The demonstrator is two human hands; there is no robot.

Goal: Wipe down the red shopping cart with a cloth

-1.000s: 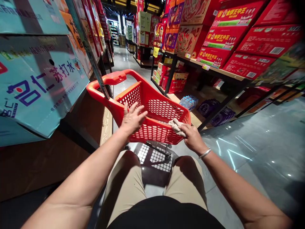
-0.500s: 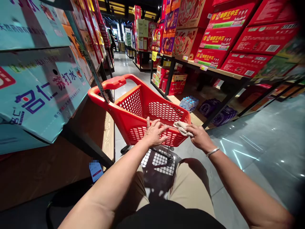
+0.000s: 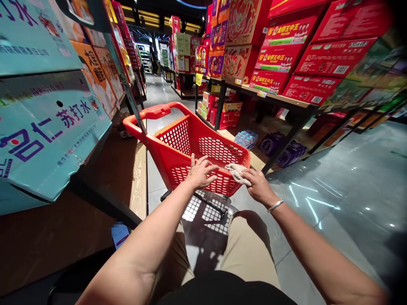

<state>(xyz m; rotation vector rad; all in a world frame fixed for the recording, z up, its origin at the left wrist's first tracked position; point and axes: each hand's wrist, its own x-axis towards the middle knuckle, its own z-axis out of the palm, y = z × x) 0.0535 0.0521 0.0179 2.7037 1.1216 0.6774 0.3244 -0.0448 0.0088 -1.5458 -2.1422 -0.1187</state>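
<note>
Work on the red cart [image 3: 155, 156] is judged to be under way: a bunched cloth [image 3: 235, 172] is held at the near rim, toward the basket's right-hand end. What has been gone over and what is left cannot be told; no difference in the plastic is made out. The cloth is pinched in the right hand [image 3: 259, 187], fingers narrowed on it. The left hand [image 3: 200, 172] is kept flat, fingers spread wide, nothing gripped; it is placed at the near rim, seemingly touching, though contact is poorly seen. Basket bottom is mostly screened by the near wall, so contents can't be confirmed. Blue cartons [image 3: 54, 127] are stacked at left, red boxes [image 3: 276, 59] on the shelf [image 3: 286, 100] at right; contents unseen. Lower down, wrapped bottles [image 3: 246, 139] and purple packs [image 3: 290, 153] are stored.
</note>
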